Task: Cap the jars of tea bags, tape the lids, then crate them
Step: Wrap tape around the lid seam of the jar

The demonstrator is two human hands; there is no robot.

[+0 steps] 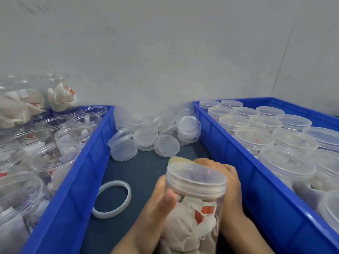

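Note:
A clear plastic jar (192,222) full of tea bags with red tags stands tilted low in the middle, a translucent lid (197,179) on top. My left hand (159,204) grips the jar's left side, thumb on its front. My right hand (229,182) curls round the lid and neck from behind on the right. Something yellowish (178,160) shows just behind the lid; what it is I cannot tell. A heap of loose lids (148,138) lies on the dark table (128,176) beyond.
Left, a blue crate (80,173) holds several open jars of tea bags. Right, another blue crate (244,162) holds several capped jars. A white ring (111,198) lies on the table left of my hands. A grey wall rises behind.

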